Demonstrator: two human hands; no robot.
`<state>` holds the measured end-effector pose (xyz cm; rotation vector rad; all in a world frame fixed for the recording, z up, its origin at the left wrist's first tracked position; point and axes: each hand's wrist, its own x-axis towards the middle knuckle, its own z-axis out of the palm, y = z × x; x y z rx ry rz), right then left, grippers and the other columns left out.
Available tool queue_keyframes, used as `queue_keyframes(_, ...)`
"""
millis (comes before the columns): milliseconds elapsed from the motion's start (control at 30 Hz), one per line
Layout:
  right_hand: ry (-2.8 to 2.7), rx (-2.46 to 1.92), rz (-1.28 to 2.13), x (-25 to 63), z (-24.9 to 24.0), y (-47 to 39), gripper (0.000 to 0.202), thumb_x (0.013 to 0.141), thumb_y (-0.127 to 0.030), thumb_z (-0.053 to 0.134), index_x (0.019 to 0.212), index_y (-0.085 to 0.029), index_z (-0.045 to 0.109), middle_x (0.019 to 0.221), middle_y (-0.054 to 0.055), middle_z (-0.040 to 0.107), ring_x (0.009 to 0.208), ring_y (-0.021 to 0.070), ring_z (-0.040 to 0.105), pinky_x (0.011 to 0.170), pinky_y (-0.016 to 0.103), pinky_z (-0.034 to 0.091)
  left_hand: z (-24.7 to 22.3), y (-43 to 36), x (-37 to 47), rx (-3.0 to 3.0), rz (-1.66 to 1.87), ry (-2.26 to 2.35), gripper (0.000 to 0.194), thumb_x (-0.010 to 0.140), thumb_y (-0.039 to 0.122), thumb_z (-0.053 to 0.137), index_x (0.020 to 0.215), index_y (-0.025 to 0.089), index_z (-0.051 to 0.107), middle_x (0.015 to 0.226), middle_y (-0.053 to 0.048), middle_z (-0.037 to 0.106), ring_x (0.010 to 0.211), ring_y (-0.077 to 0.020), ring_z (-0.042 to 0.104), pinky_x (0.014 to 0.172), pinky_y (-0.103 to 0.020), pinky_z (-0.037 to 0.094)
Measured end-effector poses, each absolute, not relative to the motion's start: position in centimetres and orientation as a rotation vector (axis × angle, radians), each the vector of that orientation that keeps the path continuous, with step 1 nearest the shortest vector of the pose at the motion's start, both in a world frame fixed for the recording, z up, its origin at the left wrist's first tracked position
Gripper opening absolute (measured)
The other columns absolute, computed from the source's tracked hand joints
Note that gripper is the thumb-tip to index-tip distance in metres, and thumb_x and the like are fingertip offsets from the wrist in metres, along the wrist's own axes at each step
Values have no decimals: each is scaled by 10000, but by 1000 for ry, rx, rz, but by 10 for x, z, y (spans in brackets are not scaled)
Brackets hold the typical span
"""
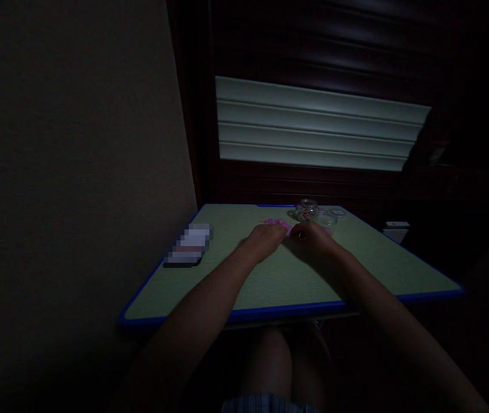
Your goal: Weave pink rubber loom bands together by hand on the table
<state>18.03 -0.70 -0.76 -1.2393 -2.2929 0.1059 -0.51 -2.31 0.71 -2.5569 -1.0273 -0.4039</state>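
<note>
Plaid cloth (261,403) and bare knees (270,358) lie nearest the camera, below the blue-edged table (227,287). Left hand (265,241): fingers bent against the pink item (277,222) on the table's far half; whether they grip it cannot be told. Right hand (312,237): fingers curled, just beside the left; any hold is too dark to tell. Beyond: jar (306,212) of colourful pieces, clear container (327,218). At left: blurred pale object (189,244).
</note>
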Motion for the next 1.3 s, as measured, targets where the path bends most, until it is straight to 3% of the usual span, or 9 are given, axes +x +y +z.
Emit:
queue_keyframes(400,-2271,-1241,131,183,-14,-2,174,721,-204,545,851,-151,648,739,35,646,611,112,549,551,204,373,6,-22,-6,-2579,-389,-1055,224,869,206,352,933,138,555,949,-95,620,869,-196,584,739,-308,446)
queue_keyframes(667,-2210,-1271,230,180,-13,-8,302,766,-286,528,1031,-154,590,777,37,640,564,90,525,519,192,370,4,-22,-6,-2551,-436,-1015,214,862,166,361,967,145,546,965,-88,612,913,-191,568,770,-298,433)
queue_keyframes(933,-2290,-1219,139,180,-10,-6,185,733,-169,502,830,-131,655,775,47,661,654,125,566,590,206,389,0,-18,-7,-2547,-428,-1009,221,856,162,362,970,137,550,992,-88,621,894,-200,583,743,-304,444)
queue_keyframes(1300,-2248,-1261,101,179,-10,-8,186,742,-144,479,825,-134,646,767,46,654,651,127,558,591,209,384,5,-22,-5,-2565,-417,-1057,231,858,157,352,957,146,561,959,-97,620,881,-199,578,754,-315,438)
